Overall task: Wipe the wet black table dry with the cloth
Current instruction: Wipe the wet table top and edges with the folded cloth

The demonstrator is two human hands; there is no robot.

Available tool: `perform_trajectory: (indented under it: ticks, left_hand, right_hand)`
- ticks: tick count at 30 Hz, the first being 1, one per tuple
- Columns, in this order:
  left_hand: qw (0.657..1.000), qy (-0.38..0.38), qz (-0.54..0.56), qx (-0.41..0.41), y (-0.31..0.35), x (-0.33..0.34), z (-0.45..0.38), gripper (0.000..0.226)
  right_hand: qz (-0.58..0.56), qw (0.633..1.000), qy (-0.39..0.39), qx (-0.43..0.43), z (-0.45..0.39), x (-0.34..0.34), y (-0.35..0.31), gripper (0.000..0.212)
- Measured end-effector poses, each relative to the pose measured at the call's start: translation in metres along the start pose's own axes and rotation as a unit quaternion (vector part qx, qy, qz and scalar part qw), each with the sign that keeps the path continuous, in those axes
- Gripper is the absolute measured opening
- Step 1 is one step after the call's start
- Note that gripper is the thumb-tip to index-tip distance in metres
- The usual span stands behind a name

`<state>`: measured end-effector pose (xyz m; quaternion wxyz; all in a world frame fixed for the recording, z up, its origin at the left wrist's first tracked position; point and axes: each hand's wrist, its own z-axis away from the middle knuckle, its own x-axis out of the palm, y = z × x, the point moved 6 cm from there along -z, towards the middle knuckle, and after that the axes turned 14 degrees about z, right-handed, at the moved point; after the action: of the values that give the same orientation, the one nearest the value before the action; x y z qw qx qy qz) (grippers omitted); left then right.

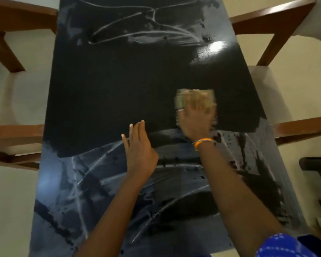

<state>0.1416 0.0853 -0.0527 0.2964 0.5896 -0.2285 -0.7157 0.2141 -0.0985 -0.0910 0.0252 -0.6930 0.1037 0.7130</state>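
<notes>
R hand (195,119) flat on cloth (195,99), blurred — grip pressing it; L hand (139,151) released, edge-on to table (109,89).

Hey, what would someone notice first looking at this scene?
The long black table fills the view, streaked with wet smears at its near and far ends. Right of centre, the blurred right hand presses a pale cloth onto it, an orange band at the wrist. The left hand rests flat beside it.
</notes>
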Motion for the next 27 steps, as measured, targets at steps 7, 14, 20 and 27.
perform_trajectory:
  ticks: [7,14,20,27]
  left_hand:
    - [1.000,-0.002,-0.015,0.023,0.036,0.037,0.008,0.076]
    - [0.982,-0.117,-0.053,0.138,0.115,0.113,0.017,0.069]
    - [0.968,-0.163,-0.105,0.157,0.147,0.154,0.025,0.082]
    - [0.965,-0.155,-0.168,0.129,0.152,0.162,0.025,0.089]
  right_hand:
    - [-0.041,0.980,0.029,-0.194,0.012,-0.008,-0.016,0.060]
    - [-0.008,0.998,0.005,0.055,0.012,0.017,0.179,0.069]
    - [-0.076,0.991,-0.013,0.105,-0.020,0.022,0.217,0.071]
    - [-0.078,0.991,-0.034,0.105,-0.045,0.021,0.216,0.061]
